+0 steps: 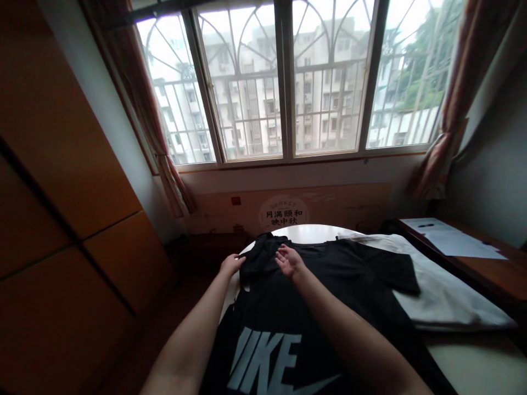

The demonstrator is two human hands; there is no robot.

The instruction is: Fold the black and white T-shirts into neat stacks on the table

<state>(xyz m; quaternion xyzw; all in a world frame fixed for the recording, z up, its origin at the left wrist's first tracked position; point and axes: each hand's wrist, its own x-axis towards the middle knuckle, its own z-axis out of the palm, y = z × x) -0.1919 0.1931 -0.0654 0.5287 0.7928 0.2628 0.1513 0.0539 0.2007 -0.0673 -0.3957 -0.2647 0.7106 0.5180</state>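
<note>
A black T-shirt with large grey NIKE lettering lies spread out on a round white table, its collar at the far side. My left hand pinches the edge of the sleeve on the left. Over the shirt's left shoulder area is my right hand, palm partly turned up, fingers apart and nothing in them. The sleeve on the right lies flat over a white cloth. Part of the shirt's body is hidden under my right forearm.
The white cloth covers the table's right side. Farther right, a wooden desk bears paper sheets and a dark pen-like item. A barred window and curtains are ahead; a wooden cabinet stands left. A printed box-like panel sits below the window.
</note>
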